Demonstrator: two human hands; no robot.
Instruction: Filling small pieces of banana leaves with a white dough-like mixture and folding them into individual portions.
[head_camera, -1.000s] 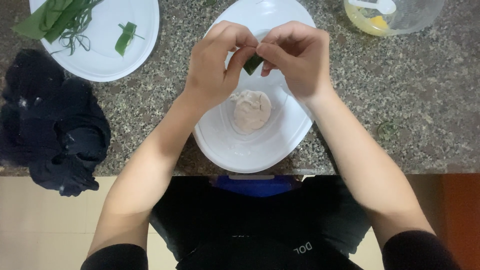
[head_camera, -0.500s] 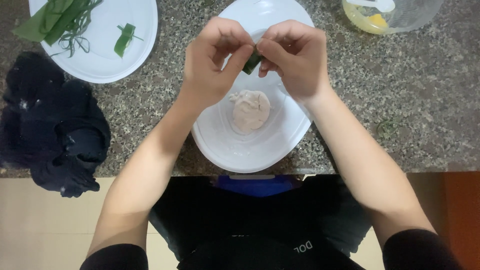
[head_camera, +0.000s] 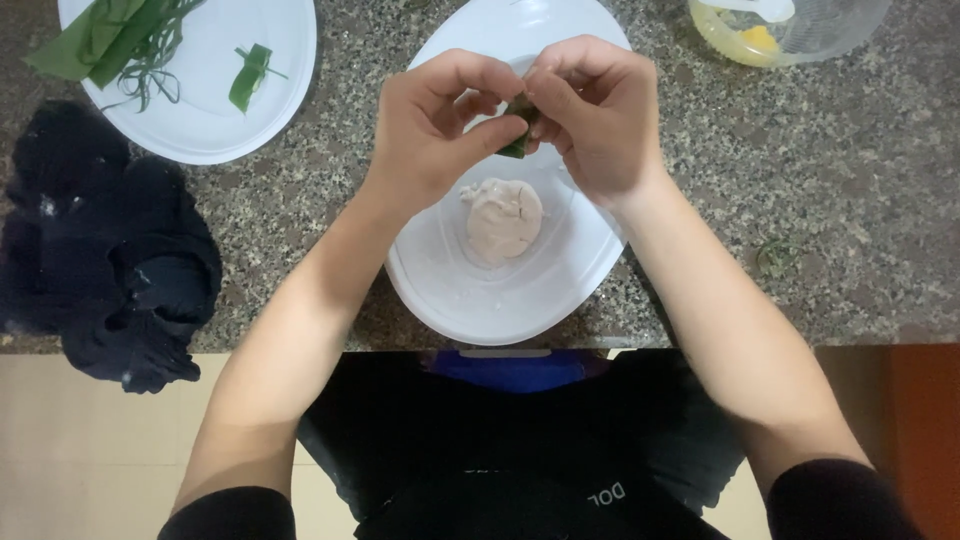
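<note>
While a black cloth (head_camera: 100, 250) lies crumpled at the counter's left edge below a white plate (head_camera: 215, 110) of green leaf strips (head_camera: 100, 40), the left hand (head_camera: 435, 125) hovers over an oval white dish (head_camera: 520, 290), its thumb and fingers pinched on a small green leaf piece (head_camera: 518, 140). The right hand (head_camera: 595, 115) meets it, fingertips closed on the same piece, just above the pale pink dough lump (head_camera: 502, 218) in the dish. Farther right stands a clear bowl (head_camera: 800, 35) on the speckled stone counter (head_camera: 800, 200).

Both forearms bare; black sleeves pushed up above elbows. Left hand (head_camera: 435, 125) and right hand (head_camera: 600, 115) bare, no rings, watch or gloves. Black top, pale lettering on chest. Blue strip at waist edge.
</note>
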